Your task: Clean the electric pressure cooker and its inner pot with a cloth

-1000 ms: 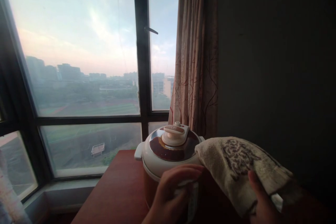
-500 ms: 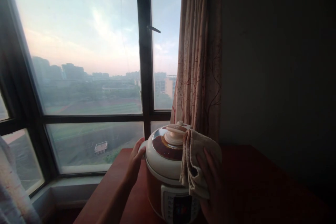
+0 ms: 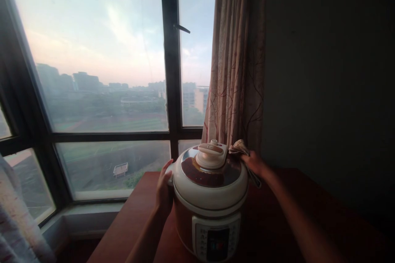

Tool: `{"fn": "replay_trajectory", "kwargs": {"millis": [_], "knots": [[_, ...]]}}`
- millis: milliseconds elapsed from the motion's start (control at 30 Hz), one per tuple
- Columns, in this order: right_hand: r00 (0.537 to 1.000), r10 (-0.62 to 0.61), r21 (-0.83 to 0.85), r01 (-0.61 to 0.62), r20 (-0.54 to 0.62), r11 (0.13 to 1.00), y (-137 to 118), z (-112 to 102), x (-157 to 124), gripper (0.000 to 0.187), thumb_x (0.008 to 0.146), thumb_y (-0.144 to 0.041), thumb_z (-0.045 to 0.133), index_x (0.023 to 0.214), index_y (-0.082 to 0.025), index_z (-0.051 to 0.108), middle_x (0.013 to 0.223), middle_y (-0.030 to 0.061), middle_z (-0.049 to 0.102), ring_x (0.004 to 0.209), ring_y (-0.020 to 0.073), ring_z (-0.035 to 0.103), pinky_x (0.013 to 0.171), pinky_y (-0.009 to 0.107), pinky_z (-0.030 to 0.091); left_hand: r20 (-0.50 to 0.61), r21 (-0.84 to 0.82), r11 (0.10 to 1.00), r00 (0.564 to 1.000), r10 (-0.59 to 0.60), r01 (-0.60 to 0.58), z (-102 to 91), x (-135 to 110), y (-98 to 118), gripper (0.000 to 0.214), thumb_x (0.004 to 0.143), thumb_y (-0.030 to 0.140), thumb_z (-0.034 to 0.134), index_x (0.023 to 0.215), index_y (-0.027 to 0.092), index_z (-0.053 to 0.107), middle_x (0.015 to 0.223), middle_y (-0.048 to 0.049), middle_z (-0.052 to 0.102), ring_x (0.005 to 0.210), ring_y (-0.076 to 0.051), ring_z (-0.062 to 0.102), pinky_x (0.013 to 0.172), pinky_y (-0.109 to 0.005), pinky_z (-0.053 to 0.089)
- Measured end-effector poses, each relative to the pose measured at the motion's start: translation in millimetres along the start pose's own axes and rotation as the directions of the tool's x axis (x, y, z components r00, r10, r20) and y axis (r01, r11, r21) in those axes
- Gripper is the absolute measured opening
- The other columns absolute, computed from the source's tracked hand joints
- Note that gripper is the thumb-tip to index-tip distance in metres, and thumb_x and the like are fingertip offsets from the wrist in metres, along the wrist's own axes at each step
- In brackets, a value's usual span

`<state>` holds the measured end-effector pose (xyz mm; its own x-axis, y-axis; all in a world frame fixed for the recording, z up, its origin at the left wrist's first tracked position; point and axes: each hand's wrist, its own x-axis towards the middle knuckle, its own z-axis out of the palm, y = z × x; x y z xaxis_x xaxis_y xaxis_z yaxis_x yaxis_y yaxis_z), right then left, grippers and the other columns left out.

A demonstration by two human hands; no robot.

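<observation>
A white and brown electric pressure cooker (image 3: 206,197) stands upright with its lid on. Its lid knob (image 3: 211,152) is cream with a brown top, and a control panel (image 3: 216,236) faces me. My left hand (image 3: 164,189) is closed around the side handle (image 3: 170,169) on the cooker's left. At the far right edge of the lid, my right hand (image 3: 254,162) grips a bunched beige cloth (image 3: 238,146). Part of the cloth hangs down along the cooker's right side; some of it is hidden behind the lid and hand.
Beneath the cooker is a reddish-brown table (image 3: 123,218). Behind it stands a window with a dark frame (image 3: 171,70), and a patterned curtain (image 3: 230,61) hangs close to the cooker's back. Another curtain (image 3: 18,209) is at lower left. The wall on the right is dark.
My right hand and the cloth have moved from the cooker's front right up and back to the lid's far right edge. The front panel is now uncovered. My left hand stays at the handle.
</observation>
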<state>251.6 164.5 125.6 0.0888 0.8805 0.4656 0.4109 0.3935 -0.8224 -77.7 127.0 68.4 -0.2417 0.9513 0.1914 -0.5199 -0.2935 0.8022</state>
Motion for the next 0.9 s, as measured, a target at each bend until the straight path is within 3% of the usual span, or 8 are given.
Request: {"fn": "replay_trajectory", "kwargs": {"millis": [133, 300, 433, 600, 700, 800, 900], "knots": [[0.998, 0.025, 0.065, -0.028, 0.049, 0.997, 2.3, -1.7, -7.6, 0.033, 0.082, -0.045, 0.060, 0.096, -0.021, 0.080, 0.086, 0.0047, 0.079, 0.095, 0.0334, 0.072, 0.086, 0.045, 0.056, -0.068, 0.039, 0.998, 0.996, 0.059, -0.057, 4.9, 0.9, -3.7, 0.060, 0.069, 0.042, 0.070, 0.124, 0.019, 0.062, 0.100, -0.0040, 0.073, 0.081, -0.021, 0.065, 0.073, -0.030, 0.048], [0.988, -0.071, 0.159, 0.092, -0.136, 0.983, 11.1, 2.9, -46.5, 0.041, 0.086, -0.053, 0.061, 0.109, -0.022, 0.075, 0.118, 0.0086, 0.074, 0.117, 0.0325, 0.063, 0.107, 0.048, 0.044, -0.121, 0.074, 0.993, 0.988, 0.096, -0.088, 10.0, 2.4, -4.0, 0.056, 0.068, 0.041, 0.068, 0.119, 0.017, 0.064, 0.097, -0.0044, 0.072, 0.078, -0.021, 0.063, 0.069, -0.030, 0.046], [0.960, -0.136, 0.121, 0.170, -0.244, 0.978, 16.1, 8.2, -87.8, 0.046, 0.086, -0.052, 0.064, 0.124, -0.026, 0.066, 0.136, 0.0085, 0.063, 0.131, 0.0333, 0.053, 0.115, 0.054, 0.035, -0.124, 0.071, 0.995, 0.989, 0.079, -0.071, 8.2, 4.2, -5.1, 0.056, 0.068, 0.041, 0.067, 0.119, 0.018, 0.064, 0.094, -0.0035, 0.072, 0.072, -0.019, 0.060, 0.065, -0.029, 0.045], [0.955, -0.139, 0.045, 0.156, -0.264, 0.987, 26.9, 12.6, -127.0, 0.051, 0.089, -0.048, 0.062, 0.136, -0.028, 0.057, 0.145, 0.0087, 0.055, 0.135, 0.0336, 0.049, 0.116, 0.056, 0.035, -0.098, 0.006, 0.999, 0.994, 0.054, -0.053, 4.7, 6.2, -6.4, 0.057, 0.066, 0.039, 0.070, 0.120, 0.019, 0.064, 0.096, -0.0036, 0.073, 0.074, -0.019, 0.063, 0.067, -0.028, 0.047], [0.947, -0.176, -0.001, 0.183, -0.270, 0.983, 29.3, 15.0, -118.2, 0.052, 0.090, -0.047, 0.061, 0.137, -0.027, 0.055, 0.145, 0.0089, 0.055, 0.135, 0.0323, 0.049, 0.116, 0.055, 0.034, -0.068, -0.026, 0.999, 0.997, 0.027, -0.029, 2.8, 6.5, -6.2, 0.060, 0.067, 0.036, 0.070, 0.125, 0.020, 0.063, 0.095, -0.0039, 0.073, 0.073, -0.018, 0.063, 0.067, -0.028, 0.047], [0.955, -0.193, -0.010, 0.196, -0.224, 0.980, 21.8, 13.5, -84.7, 0.045, 0.090, -0.047, 0.060, 0.130, -0.027, 0.062, 0.134, 0.0084, 0.064, 0.131, 0.0329, 0.052, 0.114, 0.054, 0.037, -0.057, -0.033, 0.999, 0.998, 0.021, -0.023, 1.8, 5.9, -5.7, 0.062, 0.068, 0.035, 0.069, 0.128, 0.020, 0.062, 0.092, -0.0031, 0.074, 0.069, -0.017, 0.062, 0.063, -0.027, 0.046], [0.988, -0.088, 0.084, 0.099, -0.124, 0.992, 9.4, 6.5, -46.2, 0.037, 0.091, -0.047, 0.060, 0.120, -0.027, 0.067, 0.122, 0.0073, 0.069, 0.119, 0.0322, 0.060, 0.101, 0.049, 0.050, -0.059, -0.027, 1.000, 0.998, 0.012, -0.014, 2.4, 4.3, -4.9, 0.063, 0.068, 0.036, 0.069, 0.129, 0.021, 0.061, 0.086, -0.0017, 0.073, 0.063, -0.016, 0.060, 0.058, -0.026, 0.044]]}}
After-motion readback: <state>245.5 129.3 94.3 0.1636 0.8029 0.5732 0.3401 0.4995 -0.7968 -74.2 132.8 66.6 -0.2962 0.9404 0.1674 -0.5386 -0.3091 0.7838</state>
